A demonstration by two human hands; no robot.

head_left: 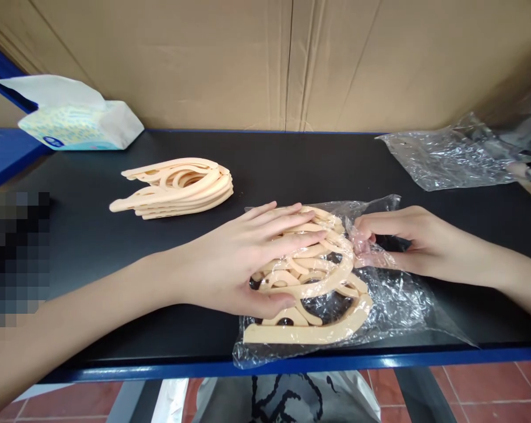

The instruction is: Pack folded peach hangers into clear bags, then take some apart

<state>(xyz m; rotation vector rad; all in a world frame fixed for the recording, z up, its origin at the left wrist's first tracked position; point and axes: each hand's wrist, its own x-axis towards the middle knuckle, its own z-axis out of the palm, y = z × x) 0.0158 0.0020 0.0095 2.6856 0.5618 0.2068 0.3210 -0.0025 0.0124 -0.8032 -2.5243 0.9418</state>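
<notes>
Several cream-coloured curved plastic pieces, which look like folding hangers [331, 288], lie inside a clear plastic bag [406, 299] near the table's front edge. My left hand [269, 252] rests flat on top of them with its fingers spread. On the bag's right side, my right hand [393, 241] pinches the loose film between thumb and fingers. Farther back on the left sits a neat stack of the same cream pieces [181, 188], outside any bag and apart from both hands.
A tissue pack [84, 123] stands at the back left corner of the black table [300, 167]. More clear plastic bags [446, 153] lie at the back right. Cardboard [203, 64] rises behind the table. Below the blue front edge hangs a grey printed bag [287, 399].
</notes>
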